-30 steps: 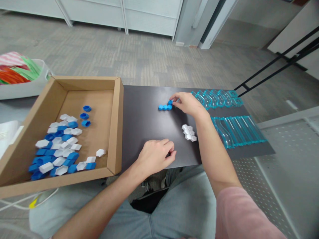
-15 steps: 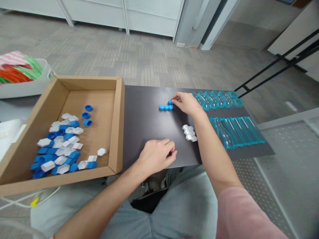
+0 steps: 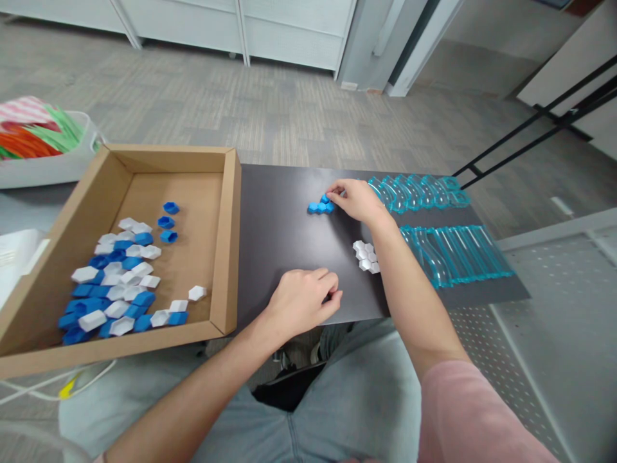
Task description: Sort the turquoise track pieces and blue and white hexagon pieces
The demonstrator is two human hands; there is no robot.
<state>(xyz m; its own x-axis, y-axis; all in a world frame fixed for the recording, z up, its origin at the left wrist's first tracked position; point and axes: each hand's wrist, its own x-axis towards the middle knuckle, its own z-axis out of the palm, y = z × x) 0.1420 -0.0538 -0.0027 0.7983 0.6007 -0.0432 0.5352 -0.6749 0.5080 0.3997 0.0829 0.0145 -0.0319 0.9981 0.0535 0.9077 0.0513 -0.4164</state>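
My right hand (image 3: 354, 198) pinches a blue hexagonal piece (image 3: 324, 199) at the far side of the dark table. That piece sits against a short row of blue hexagonal pieces (image 3: 313, 208). Fingers curled, my left hand (image 3: 306, 299) rests near the table's front edge, and I make out nothing in it. Between the two hands, by my right forearm, lies a cluster of white hexagonal pieces (image 3: 365, 256), partly covered by the arm.
A cardboard box (image 3: 232, 241) on the left holds many blue and white hexagonal pieces (image 3: 116, 281). Clear teal-edged plastic parts (image 3: 457, 257) lie in two groups on the right. A white bin (image 3: 48, 172) with colourful items stands at far left.
My right hand has shifted slightly left with the blue piece, which now nestles closer over the middle of the blue row. My left hand has stayed put.
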